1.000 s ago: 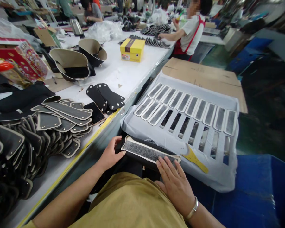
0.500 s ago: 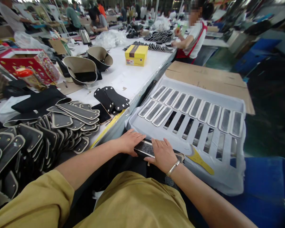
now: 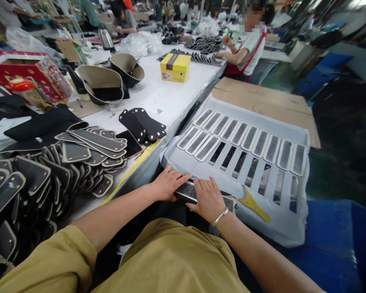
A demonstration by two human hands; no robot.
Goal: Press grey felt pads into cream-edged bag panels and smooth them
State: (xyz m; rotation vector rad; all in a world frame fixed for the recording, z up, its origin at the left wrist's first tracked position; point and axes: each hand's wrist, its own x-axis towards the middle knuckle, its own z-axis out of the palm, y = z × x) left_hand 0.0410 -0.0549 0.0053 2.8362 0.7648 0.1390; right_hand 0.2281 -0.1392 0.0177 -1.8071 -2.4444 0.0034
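A dark speckled strip with a pale edge [image 3: 186, 191] lies low in front of my body, beside the near side of the tray. My left hand [image 3: 168, 183] grips its left end, with the thumb side on the near edge. Over its right part lies my right hand [image 3: 208, 197], fingers on top and thumb at the near edge, and a silver bracelet circles that wrist. The part under my right palm is hidden. Just right of my hands is the cloth-covered tray [image 3: 173, 156], holding rows of pale-rimmed grey panels [image 3: 247, 136] and several open slots.
Left, a heap of dark riveted panels [image 3: 33, 175] lies on the white table [image 3: 149, 97], near a phone [image 3: 129, 143] and two black pieces [image 3: 143, 124]. A yellow box [image 3: 175, 67] stands farther back. A yellow tool [image 3: 254, 205] rests on the tray, above a blue bin [image 3: 326, 240]. A co-worker [image 3: 247, 49] stands beyond.
The view has shifted slightly, so the table items sit a little farther left and higher. Both hands stay on the dark strip, the left fingers a little nearer the right hand.
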